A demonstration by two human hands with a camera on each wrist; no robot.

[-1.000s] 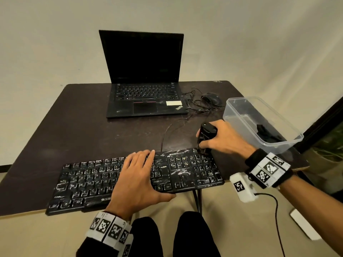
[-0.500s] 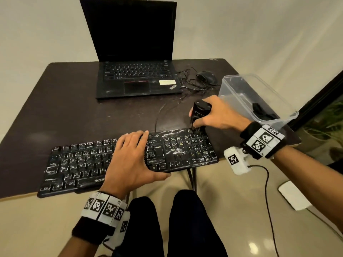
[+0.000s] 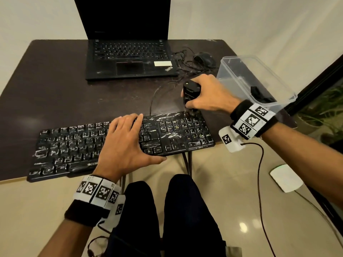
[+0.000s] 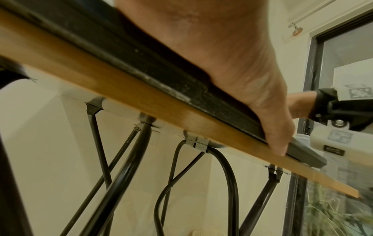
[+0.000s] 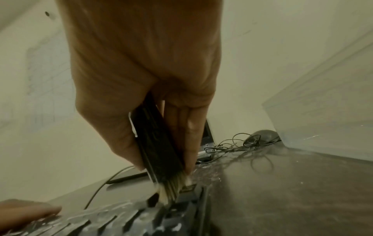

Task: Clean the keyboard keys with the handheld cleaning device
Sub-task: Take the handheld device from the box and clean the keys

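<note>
Legs (image 3: pixel 163 219) in dark trousers nearest, under the table's front edge (image 3: pixel 11 178). Black keyboard (image 3: pixel 74 145) lies along that edge, keys streaked w/ white residue. Left hand (image 3: pixel 126 145) lies flat on its middle, fingers straight and together, thumb hooked over the front edge; left wrist view shows the thumb (image 4: pixel 276 132) against the keyboard's front rim (image 4: pixel 141 60) above the wooden table edge (image 4: pixel 121 89). Right hand (image 3: pixel 207 95) grasps the black handheld cleaning device (image 3: pixel 192 89) upright, fingers and thumb wrapped round it, at the keyboard's far right corner. Right wrist view: device (image 5: pixel 157 143) has pale bristles (image 5: pixel 171 186) at its lower end, touching the top-row keys (image 5: pixel 187 189). Clear plastic tub (image 3: pixel 259 78) sits at the table's right edge, dark item inside. Farther back: mouse (image 3: pixel 204 57) w/ tangled cable (image 3: pixel 183 62), then open black ThinkPad laptop (image 3: pixel 128 58), screen dark.
</note>
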